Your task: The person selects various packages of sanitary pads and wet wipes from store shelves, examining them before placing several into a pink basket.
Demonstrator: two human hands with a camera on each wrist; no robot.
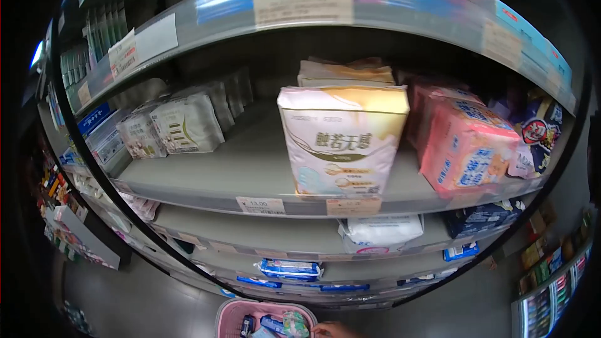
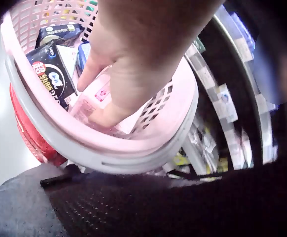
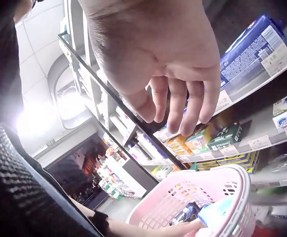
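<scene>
In the left wrist view my left hand (image 2: 138, 74) reaches down into a pink plastic basket (image 2: 104, 140). Its thumb and fingers grip a white-and-pink soft package (image 2: 103, 94) inside. Beside that package lie black sanitary pad packs (image 2: 52, 74) and something blue. My right hand (image 3: 158, 64) hangs above the basket in the right wrist view, fingers loosely bent and holding nothing. At the bottom of the head view, part of a hand (image 1: 332, 330) shows at the basket's right rim (image 1: 307, 310).
Facing me are store shelves with price tags. A white-and-gold pack (image 1: 341, 144) stands at a shelf's front edge, pink packs (image 1: 469, 144) to its right and white packs (image 1: 188, 122) to the left. Blue packs (image 1: 289, 269) lie lower. A red basket (image 2: 32, 131) sits below the pink one.
</scene>
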